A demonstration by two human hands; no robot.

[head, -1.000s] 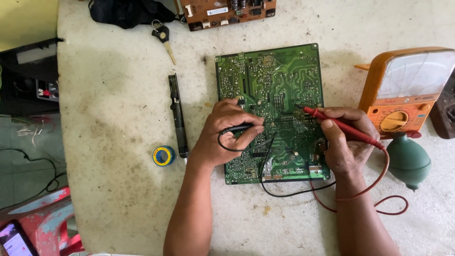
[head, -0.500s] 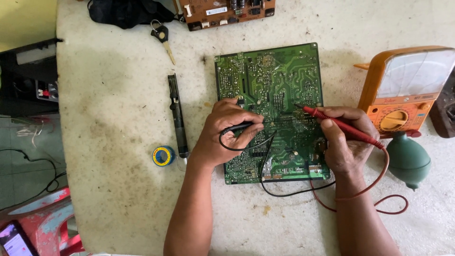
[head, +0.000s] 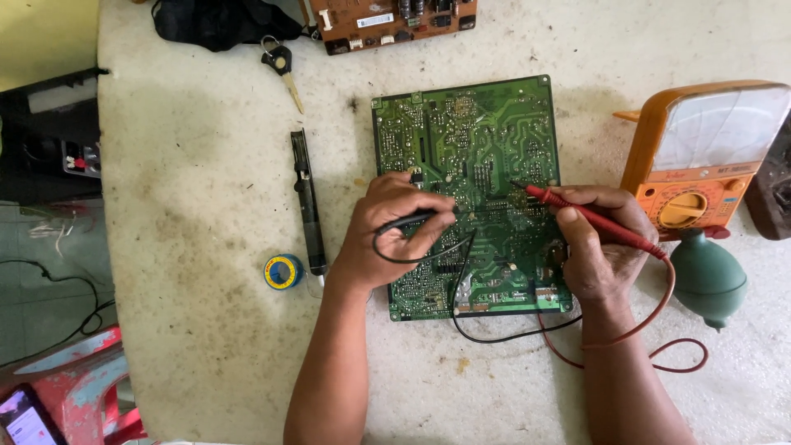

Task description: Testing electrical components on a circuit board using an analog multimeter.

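A green circuit board (head: 478, 140) lies solder side up in the middle of the white table (head: 206, 189). My left hand (head: 387, 231) rests on its left part and grips a black test probe (head: 412, 221) whose tip touches the board. My right hand (head: 601, 247) rests on the board's right part and grips a red test probe (head: 589, 217), tip on the board near its middle. Black and red leads (head: 527, 334) loop off the board's near edge.
An orange analogue meter (head: 700, 156) stands at the right, a green rubber bulb (head: 709, 276) below it. A black desoldering pump (head: 306, 198) and a solder spool (head: 283, 272) lie left of the board. A key (head: 284, 66), a brown board (head: 387, 21) and a black bag (head: 214, 21) are at the far edge.
Both hands and probes stay nearly where they were; the red probe tip has shifted only slightly on the board.
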